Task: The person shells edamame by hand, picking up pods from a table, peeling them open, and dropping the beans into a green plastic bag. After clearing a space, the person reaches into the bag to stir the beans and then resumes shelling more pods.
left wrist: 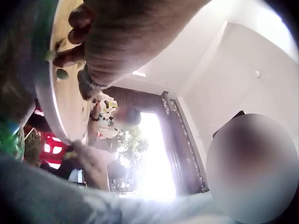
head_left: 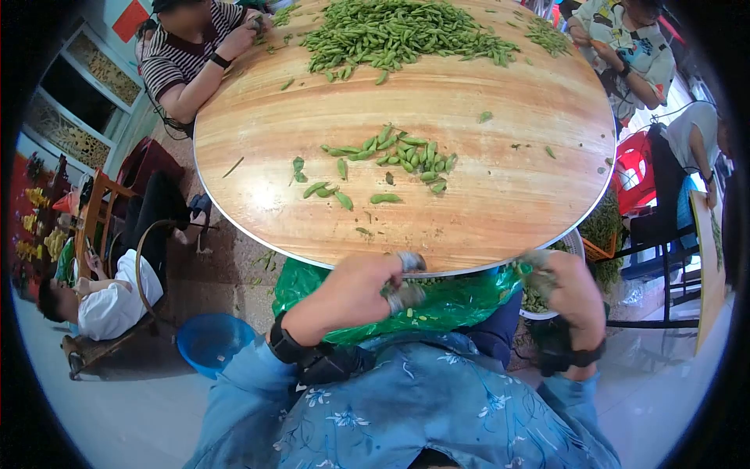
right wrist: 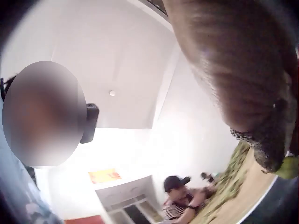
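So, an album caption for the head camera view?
Left hand and right hand at a wooden table strewn with green pods, green plastic below.

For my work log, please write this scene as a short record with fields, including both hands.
Surface: rounded wooden table
Pods: large green pile at far side; smaller group nearer
Left hand: at near edge, grey wraps on its digits
Right hand: by near edge, green thing at its thumb; grip unclear
Below edge: green plastic, white-rimmed container at right
Floor: blue basin at left
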Motion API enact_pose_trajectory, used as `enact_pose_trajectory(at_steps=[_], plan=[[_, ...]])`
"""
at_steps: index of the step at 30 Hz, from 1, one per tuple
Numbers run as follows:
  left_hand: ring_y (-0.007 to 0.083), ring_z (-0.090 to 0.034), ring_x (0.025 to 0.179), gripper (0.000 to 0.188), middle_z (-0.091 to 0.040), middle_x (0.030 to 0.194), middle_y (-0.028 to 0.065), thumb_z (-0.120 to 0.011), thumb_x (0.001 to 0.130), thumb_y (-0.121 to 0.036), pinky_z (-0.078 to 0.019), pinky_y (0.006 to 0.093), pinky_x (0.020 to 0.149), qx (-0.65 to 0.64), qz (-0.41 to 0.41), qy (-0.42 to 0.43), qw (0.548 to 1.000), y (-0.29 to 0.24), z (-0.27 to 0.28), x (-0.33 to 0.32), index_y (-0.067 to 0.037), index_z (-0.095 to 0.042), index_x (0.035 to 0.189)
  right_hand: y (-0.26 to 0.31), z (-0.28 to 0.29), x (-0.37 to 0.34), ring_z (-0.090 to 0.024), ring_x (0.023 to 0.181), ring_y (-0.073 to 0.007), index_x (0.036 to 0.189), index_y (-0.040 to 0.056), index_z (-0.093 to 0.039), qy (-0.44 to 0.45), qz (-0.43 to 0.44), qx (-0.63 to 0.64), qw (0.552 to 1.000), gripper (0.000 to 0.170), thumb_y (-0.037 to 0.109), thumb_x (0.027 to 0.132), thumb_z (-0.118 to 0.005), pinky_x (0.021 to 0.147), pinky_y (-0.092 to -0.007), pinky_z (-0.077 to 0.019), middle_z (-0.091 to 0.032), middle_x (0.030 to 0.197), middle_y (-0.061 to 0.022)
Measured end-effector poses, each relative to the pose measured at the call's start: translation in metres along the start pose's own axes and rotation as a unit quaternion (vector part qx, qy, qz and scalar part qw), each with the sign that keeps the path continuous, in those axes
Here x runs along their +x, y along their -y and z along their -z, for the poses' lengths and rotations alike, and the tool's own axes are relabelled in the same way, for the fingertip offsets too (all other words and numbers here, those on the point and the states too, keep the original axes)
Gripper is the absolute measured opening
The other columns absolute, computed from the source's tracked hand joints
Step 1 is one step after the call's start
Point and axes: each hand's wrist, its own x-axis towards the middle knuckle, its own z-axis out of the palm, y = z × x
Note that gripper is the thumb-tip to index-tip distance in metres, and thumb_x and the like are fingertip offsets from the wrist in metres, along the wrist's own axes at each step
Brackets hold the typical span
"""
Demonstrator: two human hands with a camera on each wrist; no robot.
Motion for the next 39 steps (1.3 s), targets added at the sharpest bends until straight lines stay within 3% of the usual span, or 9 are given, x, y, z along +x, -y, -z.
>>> enact_pose_trajectory(at_steps=[2, 6, 12, 14, 16, 19, 22, 28, 39], plan=[[0.0177, -0.052, 0.057, 0.021, -0.055, 0.068, 0.0106, -0.061, 0.072, -0.008, -0.0417, 0.0284, 0.053, 0.0, -0.017, -0.063, 0.998, 0.016, 0.006, 0.013, -0.004, -0.056, 0.092, -0.009, 0.02, -0.018, -0.056, 0.066, -0.0204, 0.093, 0.0, -0.055, -0.033, -0.186, 0.005, 0.982, 0.023, 0.003, 0.07, -0.058, 0.062, -0.0283, -0.0433, -0.057, 0.07, -0.0129], [0.0217, -0.054, 0.058, 0.016, -0.056, 0.071, 0.0124, -0.06, 0.072, -0.007, -0.0419, 0.032, 0.053, 0.138, -0.031, -0.332, 0.933, 0.06, 0.032, 0.056, -0.003, -0.057, 0.087, -0.036, 0.016, -0.034, -0.053, 0.067, -0.0137, 0.093, -0.0033, -0.054, -0.136, -0.147, 0.071, 0.977, 0.021, 0.002, 0.072, -0.058, 0.062, -0.0243, -0.0427, -0.058, 0.072, -0.0095], [0.0326, -0.052, 0.075, 0.014, -0.054, 0.08, 0.0151, -0.055, 0.069, -0.006, -0.0419, 0.0405, 0.065, 0.268, 0.02, -0.281, 0.921, 0.092, 0.053, 0.094, -0.002, -0.057, 0.082, -0.035, -0.016, -0.011, -0.054, 0.068, -0.0102, 0.091, -0.0031, -0.055, -0.181, -0.084, 0.277, 0.94, 0.014, 0.005, 0.079, -0.054, 0.062, -0.0225, -0.0438, -0.059, 0.083, -0.0044], [0.0329, -0.052, 0.075, 0.015, -0.054, 0.079, 0.0146, -0.055, 0.069, -0.007, -0.0416, 0.0414, 0.065, 0.287, 0.014, -0.28, 0.916, 0.085, 0.054, 0.091, -0.003, -0.057, 0.083, -0.021, -0.031, 0.003, -0.054, 0.072, -0.0092, 0.092, -0.0014, -0.056, -0.158, -0.093, 0.505, 0.843, 0.015, 0.007, 0.08, -0.054, 0.065, -0.0217, -0.044, -0.059, 0.084, -0.0044], [0.0332, -0.051, 0.075, 0.015, -0.055, 0.078, 0.0142, -0.055, 0.069, -0.008, -0.0414, 0.0423, 0.064, 0.307, 0.009, -0.281, 0.91, 0.077, 0.052, 0.086, -0.003, -0.056, 0.083, -0.008, -0.036, 0.016, -0.054, 0.074, -0.0091, 0.094, -0.0009, -0.056, -0.101, -0.1, 0.53, 0.836, 0.016, 0.008, 0.081, -0.053, 0.068, -0.0218, -0.0438, -0.059, 0.085, -0.0042], [0.0267, -0.055, 0.072, 0.014, -0.056, 0.077, 0.0133, -0.057, 0.07, -0.006, -0.0438, 0.0353, 0.063, 0.23, 0.037, -0.316, 0.92, 0.058, 0.043, 0.068, -0.002, -0.055, 0.083, 0.02, -0.048, 0.038, -0.053, 0.078, -0.009, 0.097, -0.0004, -0.056, -0.036, -0.101, 0.534, 0.839, 0.019, 0.01, 0.081, -0.054, 0.072, -0.022, -0.043, -0.058, 0.086, -0.0035], [0.0146, -0.056, 0.068, 0.015, -0.058, 0.074, 0.008, -0.061, 0.072, -0.004, -0.0438, 0.0254, 0.06, -0.074, 0.055, -0.281, 0.955, 0.031, 0.03, 0.049, -0.001, -0.054, 0.084, 0.038, -0.062, 0.059, -0.053, 0.08, -0.0087, 0.099, -0.0007, -0.056, -0.006, -0.063, 0.515, 0.855, 0.02, 0.009, 0.081, -0.054, 0.073, -0.0222, -0.0425, -0.058, 0.087, -0.0026], [0.0065, -0.047, 0.054, 0.012, -0.053, 0.066, 0.0018, -0.061, 0.074, -0.004, -0.037, 0.0178, 0.047, -0.493, 0.055, -0.189, 0.847, 0.017, -0.004, 0.028, -0.002, -0.053, 0.083, 0.059, -0.07, 0.069, -0.052, 0.08, -0.008, 0.097, -0.001, -0.056, 0.023, -0.049, 0.536, 0.843, 0.019, 0.009, 0.081, -0.054, 0.072, -0.0222, -0.0421, -0.058, 0.087, -0.0016], [0.0075, -0.047, 0.048, 0.014, -0.053, 0.064, 0.0022, -0.064, 0.071, -0.004, -0.0362, 0.0188, 0.04, -0.505, 0.058, -0.187, 0.841, 0.005, -0.009, 0.023, -0.003, -0.053, 0.079, 0.059, -0.071, 0.063, -0.051, 0.076, -0.0075, 0.092, -0.0007, -0.054, 0.025, -0.026, 0.526, 0.85, 0.014, 0.009, 0.082, -0.053, 0.068, -0.0215, -0.0425, -0.056, 0.083, -0.0006]])
